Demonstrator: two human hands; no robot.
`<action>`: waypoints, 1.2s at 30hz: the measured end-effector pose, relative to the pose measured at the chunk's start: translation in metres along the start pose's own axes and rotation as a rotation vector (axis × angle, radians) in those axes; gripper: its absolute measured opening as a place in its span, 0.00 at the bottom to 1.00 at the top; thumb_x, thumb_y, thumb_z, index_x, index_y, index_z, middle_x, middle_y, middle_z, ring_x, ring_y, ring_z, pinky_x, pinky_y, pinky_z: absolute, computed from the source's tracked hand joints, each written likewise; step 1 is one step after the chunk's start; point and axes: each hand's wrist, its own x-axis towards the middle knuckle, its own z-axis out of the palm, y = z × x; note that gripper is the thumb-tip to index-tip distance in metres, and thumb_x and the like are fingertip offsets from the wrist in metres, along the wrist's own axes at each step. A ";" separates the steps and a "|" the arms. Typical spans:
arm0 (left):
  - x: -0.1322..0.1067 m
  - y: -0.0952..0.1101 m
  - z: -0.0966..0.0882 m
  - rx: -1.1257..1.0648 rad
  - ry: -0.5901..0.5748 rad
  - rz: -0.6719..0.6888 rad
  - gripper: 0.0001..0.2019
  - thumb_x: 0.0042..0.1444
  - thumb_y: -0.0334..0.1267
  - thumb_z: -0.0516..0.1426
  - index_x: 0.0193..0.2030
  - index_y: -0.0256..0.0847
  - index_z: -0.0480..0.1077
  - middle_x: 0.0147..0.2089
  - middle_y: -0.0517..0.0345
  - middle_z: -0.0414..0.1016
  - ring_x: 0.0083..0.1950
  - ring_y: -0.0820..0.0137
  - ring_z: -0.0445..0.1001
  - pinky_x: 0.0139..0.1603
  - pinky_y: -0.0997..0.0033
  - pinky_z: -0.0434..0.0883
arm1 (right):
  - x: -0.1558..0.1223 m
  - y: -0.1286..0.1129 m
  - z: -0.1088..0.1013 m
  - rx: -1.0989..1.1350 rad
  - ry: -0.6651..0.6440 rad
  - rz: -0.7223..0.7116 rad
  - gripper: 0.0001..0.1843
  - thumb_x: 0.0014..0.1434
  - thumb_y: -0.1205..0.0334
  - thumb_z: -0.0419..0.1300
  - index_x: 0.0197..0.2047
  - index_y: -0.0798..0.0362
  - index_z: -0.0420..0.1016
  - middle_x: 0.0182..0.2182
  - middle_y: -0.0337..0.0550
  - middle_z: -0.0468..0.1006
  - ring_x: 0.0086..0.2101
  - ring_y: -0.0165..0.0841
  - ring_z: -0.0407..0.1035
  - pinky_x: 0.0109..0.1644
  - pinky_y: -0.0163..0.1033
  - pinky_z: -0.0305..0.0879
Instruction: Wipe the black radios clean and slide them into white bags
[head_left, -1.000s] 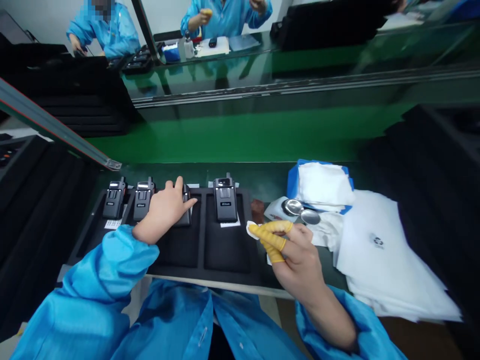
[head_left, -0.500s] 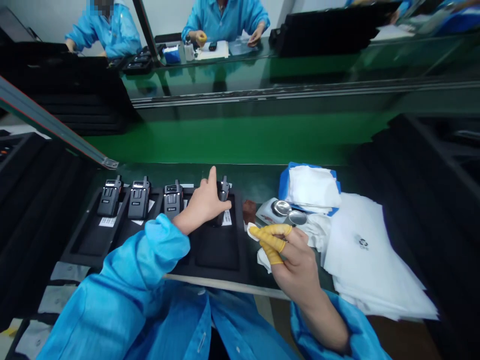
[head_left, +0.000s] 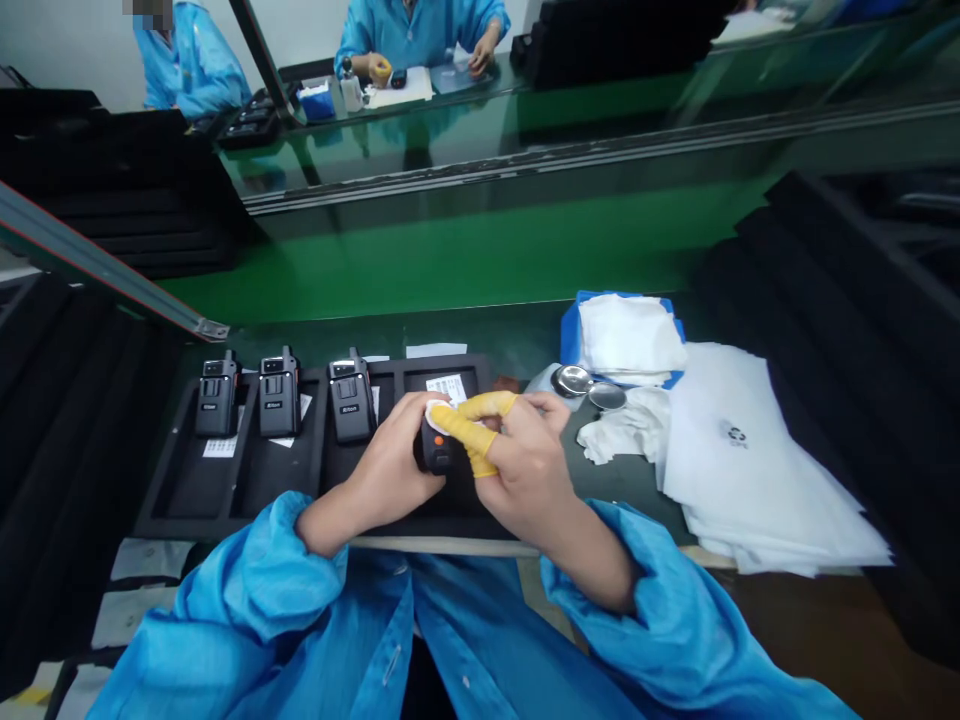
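Observation:
My left hand is closed around a black walkie-talkie with an orange button, above the right end of the black tray. Yellow finger cots cover several fingers of my right hand, which pinches a white cotton pad and presses it on the radio's upper part. Most of the radio is hidden by my fingers. To the left, a radio marked "Riton", a second radio and a third radio rest in tray compartments with white labels. Another label lies in the compartment behind my hands.
Right of the tray are a round metal tin with its lid, a crumpled white cloth, a blue box of white wipes and stacked white bags. Black tray stacks flank both sides. Co-workers in blue sit beyond the green partition.
My left hand has lifted the rightmost radio from its compartment and drawn it nearer. My right hand has moved left, bringing the cotton pad onto the radio.

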 end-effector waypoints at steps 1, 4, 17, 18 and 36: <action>0.001 -0.001 0.000 -0.009 -0.013 0.006 0.28 0.40 0.22 0.56 0.51 0.43 0.62 0.51 0.52 0.71 0.55 0.60 0.72 0.56 0.56 0.70 | 0.002 -0.002 0.000 -0.033 -0.034 -0.023 0.24 0.53 0.77 0.52 0.43 0.44 0.81 0.34 0.38 0.76 0.34 0.28 0.66 0.48 0.45 0.50; 0.001 -0.004 -0.001 -0.030 -0.041 0.010 0.28 0.40 0.23 0.57 0.51 0.43 0.62 0.51 0.53 0.70 0.53 0.61 0.72 0.54 0.57 0.71 | 0.004 -0.005 -0.005 -0.108 -0.114 -0.085 0.21 0.49 0.77 0.52 0.36 0.46 0.80 0.33 0.36 0.76 0.34 0.29 0.64 0.49 0.45 0.47; 0.000 -0.006 0.000 -0.031 -0.031 0.135 0.28 0.39 0.20 0.54 0.50 0.42 0.61 0.50 0.52 0.69 0.52 0.62 0.72 0.51 0.60 0.72 | 0.001 0.007 -0.019 -0.186 -0.086 -0.082 0.19 0.49 0.78 0.53 0.33 0.46 0.80 0.36 0.36 0.77 0.34 0.28 0.64 0.49 0.45 0.47; 0.000 -0.006 -0.001 -0.033 -0.033 0.144 0.28 0.39 0.20 0.54 0.50 0.42 0.61 0.50 0.52 0.70 0.52 0.62 0.72 0.51 0.60 0.72 | 0.002 0.004 -0.017 -0.171 -0.102 -0.090 0.21 0.49 0.78 0.53 0.35 0.45 0.80 0.36 0.36 0.77 0.34 0.27 0.64 0.49 0.45 0.47; 0.000 -0.005 -0.005 -0.030 -0.058 0.101 0.29 0.39 0.20 0.55 0.50 0.43 0.61 0.50 0.53 0.69 0.51 0.63 0.72 0.50 0.61 0.72 | -0.001 0.007 -0.020 -0.148 -0.119 -0.012 0.19 0.50 0.77 0.53 0.34 0.45 0.80 0.34 0.37 0.75 0.34 0.29 0.64 0.49 0.46 0.49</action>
